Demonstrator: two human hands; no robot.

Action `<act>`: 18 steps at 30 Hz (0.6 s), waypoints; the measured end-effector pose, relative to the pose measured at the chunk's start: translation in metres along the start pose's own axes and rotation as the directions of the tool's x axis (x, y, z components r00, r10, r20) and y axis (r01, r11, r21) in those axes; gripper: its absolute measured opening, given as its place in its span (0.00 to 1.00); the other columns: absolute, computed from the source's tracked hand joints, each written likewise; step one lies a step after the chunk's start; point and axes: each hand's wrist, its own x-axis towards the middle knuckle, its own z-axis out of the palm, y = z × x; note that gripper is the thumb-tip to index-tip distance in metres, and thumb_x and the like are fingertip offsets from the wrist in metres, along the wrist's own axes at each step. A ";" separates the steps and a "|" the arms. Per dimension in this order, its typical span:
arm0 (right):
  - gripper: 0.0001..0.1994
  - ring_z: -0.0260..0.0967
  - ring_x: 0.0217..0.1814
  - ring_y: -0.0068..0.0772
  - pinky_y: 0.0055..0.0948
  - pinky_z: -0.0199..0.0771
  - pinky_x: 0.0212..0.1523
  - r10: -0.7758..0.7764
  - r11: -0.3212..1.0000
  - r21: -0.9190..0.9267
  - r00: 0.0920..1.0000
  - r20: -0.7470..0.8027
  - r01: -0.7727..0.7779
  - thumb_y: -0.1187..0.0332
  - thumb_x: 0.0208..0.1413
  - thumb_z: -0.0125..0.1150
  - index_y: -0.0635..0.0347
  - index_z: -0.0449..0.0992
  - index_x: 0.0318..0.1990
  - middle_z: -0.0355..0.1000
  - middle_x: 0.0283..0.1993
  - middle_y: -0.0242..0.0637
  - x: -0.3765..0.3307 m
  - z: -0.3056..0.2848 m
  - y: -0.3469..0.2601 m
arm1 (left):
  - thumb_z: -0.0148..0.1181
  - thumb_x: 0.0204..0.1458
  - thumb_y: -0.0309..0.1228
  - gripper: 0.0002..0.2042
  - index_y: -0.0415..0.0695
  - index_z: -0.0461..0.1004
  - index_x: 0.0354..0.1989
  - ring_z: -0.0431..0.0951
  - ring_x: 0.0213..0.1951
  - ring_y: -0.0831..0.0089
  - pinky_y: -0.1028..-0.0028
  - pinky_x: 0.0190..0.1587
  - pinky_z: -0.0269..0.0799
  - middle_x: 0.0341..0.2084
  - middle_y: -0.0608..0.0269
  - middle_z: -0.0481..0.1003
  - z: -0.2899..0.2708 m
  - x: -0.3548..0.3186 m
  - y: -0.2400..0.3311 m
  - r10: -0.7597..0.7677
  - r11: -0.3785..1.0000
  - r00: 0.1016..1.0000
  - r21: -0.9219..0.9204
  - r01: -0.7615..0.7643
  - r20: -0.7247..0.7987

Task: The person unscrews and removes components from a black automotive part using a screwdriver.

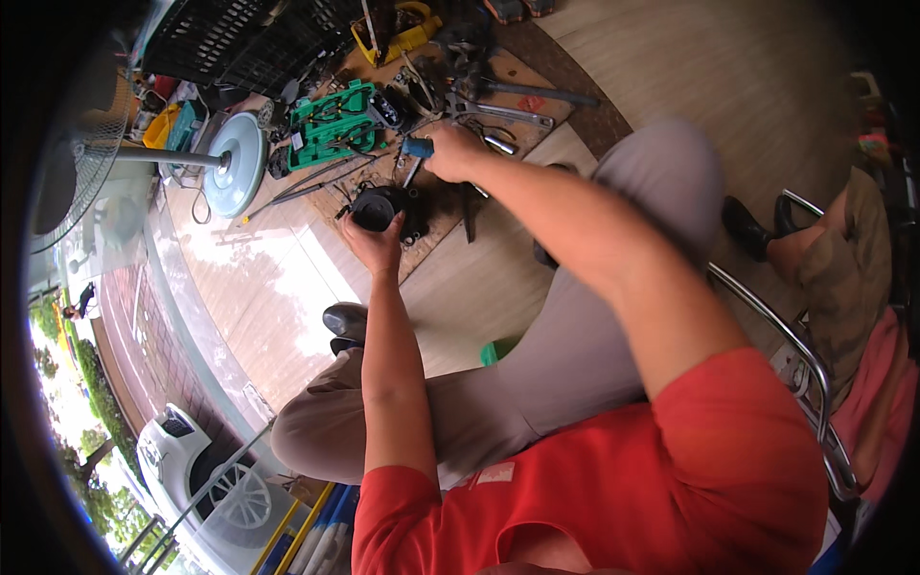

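My left hand point(374, 241) is closed around the rim of a round black cup-shaped part point(372, 207), with the thumb on its near right side. The part rests low over a brown board on the floor. Up and to the right of it, my right hand point(452, 153) is wrapped around a blue-handled tool point(418, 148). A thin metal shaft shows just below that handle; whether it belongs to the tool I cannot tell. Beyond both hands lies an opened green tool case point(333, 125) with dark pieces in it.
Wrenches point(503, 112) and a dark bar lie right of the case. A yellow-framed item point(407, 29) and black crates point(249, 48) stand at the back. The pale blue base point(236, 165) of a standing fan is at left. Another person's leg point(800, 249) shows beside a metal chair frame point(781, 331).
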 end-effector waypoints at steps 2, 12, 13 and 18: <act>0.27 0.77 0.52 0.52 0.41 0.76 0.54 0.216 0.966 0.148 0.976 -0.012 -0.212 0.56 0.46 0.73 0.68 0.79 0.48 0.79 0.46 0.54 0.003 0.043 0.008 | 0.84 0.30 0.39 0.46 0.34 0.61 0.57 0.63 0.63 0.45 0.55 0.66 0.60 0.59 0.43 0.64 -0.001 -0.003 0.003 -0.026 1.000 1.000 0.003 0.026 -0.003; 0.22 0.73 0.28 0.35 0.35 0.71 0.27 0.419 0.450 0.823 0.896 0.146 -0.345 0.53 0.49 0.74 0.68 0.78 0.31 0.75 0.27 0.43 0.035 0.214 0.059 | 0.83 0.34 0.36 0.46 0.34 0.60 0.61 0.68 0.59 0.52 0.62 0.64 0.63 0.56 0.46 0.66 -0.005 -0.009 0.017 0.001 0.996 1.000 0.090 0.000 -0.010; 0.30 0.80 0.35 0.48 0.43 0.76 0.37 0.396 0.481 0.803 0.904 0.159 -0.352 0.47 0.47 0.74 0.75 0.80 0.34 0.79 0.31 0.55 0.036 0.215 0.051 | 0.83 0.33 0.36 0.46 0.34 0.60 0.61 0.68 0.59 0.52 0.62 0.64 0.63 0.56 0.46 0.66 -0.013 -0.008 0.014 0.010 0.993 1.000 0.120 -0.008 -0.010; 0.25 0.77 0.34 0.45 0.40 0.75 0.34 0.449 0.596 0.697 0.885 0.123 -0.399 0.50 0.48 0.74 0.70 0.80 0.32 0.78 0.31 0.52 0.042 0.209 0.065 | 0.83 0.33 0.37 0.46 0.34 0.61 0.61 0.68 0.58 0.53 0.62 0.63 0.63 0.56 0.47 0.67 0.002 -0.007 0.022 0.049 0.984 0.998 0.170 -0.053 0.026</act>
